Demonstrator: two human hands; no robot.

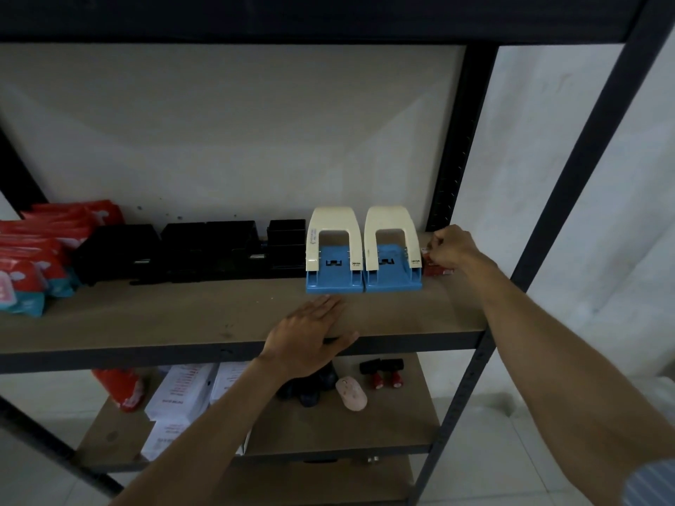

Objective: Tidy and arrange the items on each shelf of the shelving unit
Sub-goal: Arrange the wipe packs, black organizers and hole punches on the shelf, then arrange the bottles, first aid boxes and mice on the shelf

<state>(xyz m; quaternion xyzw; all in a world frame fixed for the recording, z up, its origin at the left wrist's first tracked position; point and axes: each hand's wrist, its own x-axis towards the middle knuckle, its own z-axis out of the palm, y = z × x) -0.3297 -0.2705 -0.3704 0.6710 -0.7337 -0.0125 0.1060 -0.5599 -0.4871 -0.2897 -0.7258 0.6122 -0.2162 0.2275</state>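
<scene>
My right hand (pixel 453 250) pinches the small red box (pixel 439 271) beneath its curled fingers, likely squaring it against the hole punch (pixel 392 250); my left hand (pixel 310 334) lies flat-fingered on the shelf (pixel 182 315), bracing.

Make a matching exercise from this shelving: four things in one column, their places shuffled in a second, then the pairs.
Column one: 1 pink mouse; 2 red packets; 3 small red box; 4 left hand.
Column two: A pinched by the right hand; B on the lower shelf; C flat on the front edge of the middle shelf; D left end of the middle shelf.
Pairs: 1-B, 2-D, 3-A, 4-C.
</scene>
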